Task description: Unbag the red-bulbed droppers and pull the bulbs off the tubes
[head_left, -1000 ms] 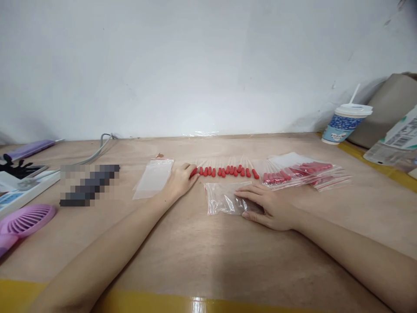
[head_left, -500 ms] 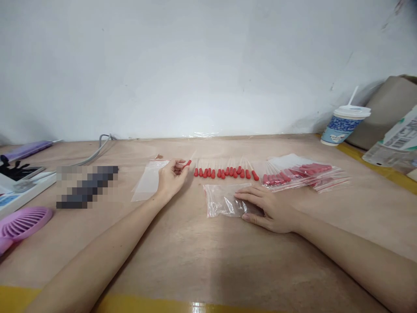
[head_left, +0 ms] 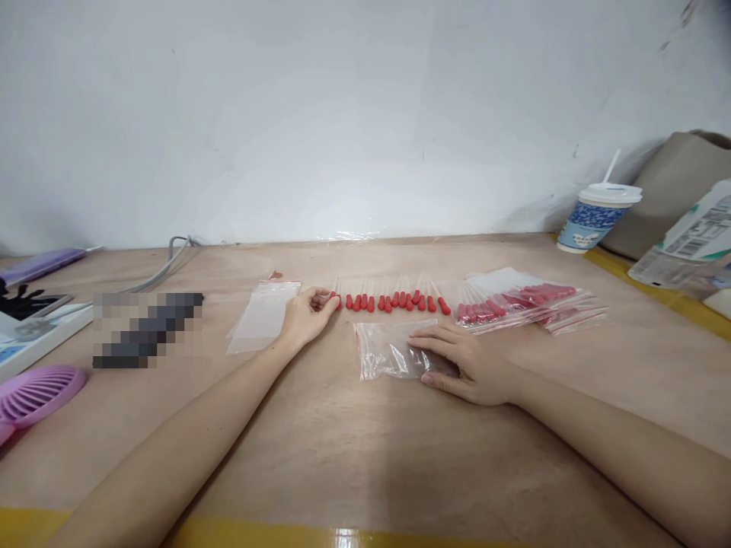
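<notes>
My left hand (head_left: 310, 313) is closed in a pinch at the left end of a row of droppers, a red rubber bulb (head_left: 332, 294) at its fingertips. The rest of the row, droppers with red bulbs (head_left: 388, 303) and thin clear stems pointing to the wall, lies side by side just right of it. In front of the row, my right hand (head_left: 465, 361) lies with fingers stretched out over the right part of a clear zip bag (head_left: 385, 354) with a red strip at its left edge. Part of the bag is hidden under that hand.
Flat zip bags (head_left: 260, 320) lie left of my left hand. On the right are bags filled with red-bulbed droppers (head_left: 514, 304), a paper cup with a straw (head_left: 597, 217) and a clear plastic bottle (head_left: 679, 255). A pink fan (head_left: 43, 392) and a cable (head_left: 165, 266) are on the left.
My left hand has brought the dropper a little right and down, to the left end of the row. My right hand stays on the bag.
</notes>
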The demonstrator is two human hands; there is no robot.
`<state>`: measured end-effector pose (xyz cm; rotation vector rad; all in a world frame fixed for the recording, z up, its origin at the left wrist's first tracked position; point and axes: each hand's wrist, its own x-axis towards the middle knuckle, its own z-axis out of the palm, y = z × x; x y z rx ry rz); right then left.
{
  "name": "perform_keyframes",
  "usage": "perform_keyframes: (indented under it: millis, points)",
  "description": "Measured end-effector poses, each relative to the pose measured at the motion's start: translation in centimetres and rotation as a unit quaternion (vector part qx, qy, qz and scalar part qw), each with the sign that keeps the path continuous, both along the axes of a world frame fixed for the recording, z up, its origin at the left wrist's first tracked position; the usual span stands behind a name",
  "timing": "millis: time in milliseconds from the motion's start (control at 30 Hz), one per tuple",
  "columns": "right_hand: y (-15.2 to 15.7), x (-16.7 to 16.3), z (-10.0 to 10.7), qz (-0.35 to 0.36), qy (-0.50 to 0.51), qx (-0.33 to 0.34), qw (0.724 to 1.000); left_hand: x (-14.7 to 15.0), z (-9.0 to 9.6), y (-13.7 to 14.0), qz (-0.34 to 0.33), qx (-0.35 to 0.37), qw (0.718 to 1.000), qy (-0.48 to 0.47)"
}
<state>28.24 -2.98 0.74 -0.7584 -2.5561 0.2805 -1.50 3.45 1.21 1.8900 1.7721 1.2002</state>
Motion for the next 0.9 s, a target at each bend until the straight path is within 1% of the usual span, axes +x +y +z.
perform_keyframes:
  millis: [300, 367, 500, 633, 700, 800, 867, 900]
  points:
    - [0.0, -0.1, 0.1, 0.003, 0.001, -0.003, 1.0, -0.2, -0.2, 0.4, 0.019, 0.005, 0.997, 0.072]
    - [0.0, -0.1, 0.1, 0.002, -0.003, -0.004, 1.0, -0.2, -0.1, 0.4, 0.003, 0.002, 0.995, 0.098]
    - [0.0, -0.1, 0.1, 0.0, 0.001, -0.002, 1.0, -0.1, 0.2, 0.5, -0.053, 0.01, 0.989, 0.139]
    - [0.1, 0.0, 0.1, 0.003, 0.004, 0.001, 1.0, -0.1, 0.0, 0.5, -0.071, 0.007, 0.99, 0.125]
    - [0.1, 0.0, 0.0, 0.005, 0.005, 0.002, 1.0, -0.2, -0.2, 0.5, -0.065, 0.005, 0.992, 0.111]
    - [0.1, 0.0, -0.1, 0.005, 0.006, 0.003, 1.0, -0.2, -0.3, 0.3, -0.037, 0.047, 0.991, 0.117]
    - [0.1, 0.0, -0.1, 0.004, 0.0, 0.003, 1.0, 0.0, 0.0, -0.3, -0.022, 0.104, 0.986, 0.131]
    - [0.1, 0.0, 0.0, 0.003, -0.005, 0.003, 1.0, 0.2, 0.3, -0.8, -0.025, 0.133, 0.981, 0.136]
